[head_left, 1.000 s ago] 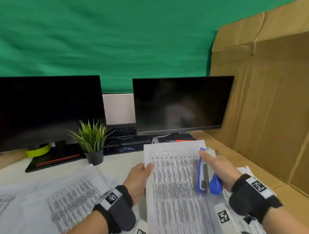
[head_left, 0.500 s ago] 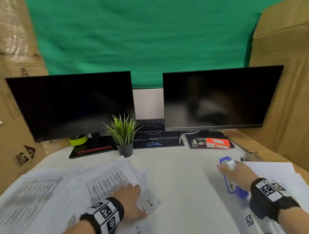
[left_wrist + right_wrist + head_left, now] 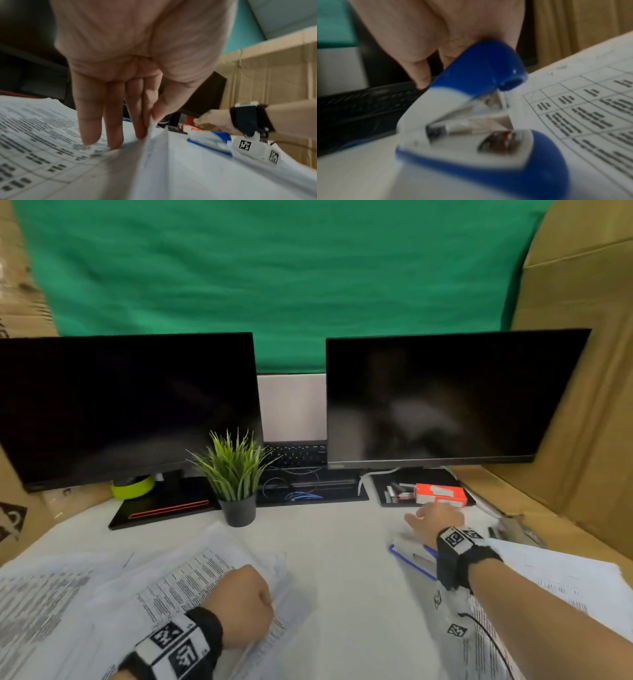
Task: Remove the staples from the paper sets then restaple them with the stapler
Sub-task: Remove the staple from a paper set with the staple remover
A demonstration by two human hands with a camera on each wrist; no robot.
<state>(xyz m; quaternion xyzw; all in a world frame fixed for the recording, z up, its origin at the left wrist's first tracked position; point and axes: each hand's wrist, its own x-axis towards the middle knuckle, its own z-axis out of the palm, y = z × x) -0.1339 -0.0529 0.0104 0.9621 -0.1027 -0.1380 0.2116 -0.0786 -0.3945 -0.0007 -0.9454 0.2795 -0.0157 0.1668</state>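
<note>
My right hand (image 3: 434, 523) reaches toward the far right of the tabletop (image 3: 342, 542), fingers loosely spread and holding nothing, just short of the orange box (image 3: 440, 494) on the black tray (image 3: 383, 491), where what look like staple strips lie beside it. The stapler (image 3: 412, 556) lies on the tabletop directly under that wrist, so it is on the near side of my fingertips, its long axis running from far left to near right and its jaws gaping. My left hand (image 3: 239, 604) is well apart from it, on the near-left paper set (image 3: 191, 577), thumb and forefinger pinching a lifted sheet edge. More papers (image 3: 561, 580) lie right of the stapler. I judge the right hand, being nearer, should fetch staples.
</note>
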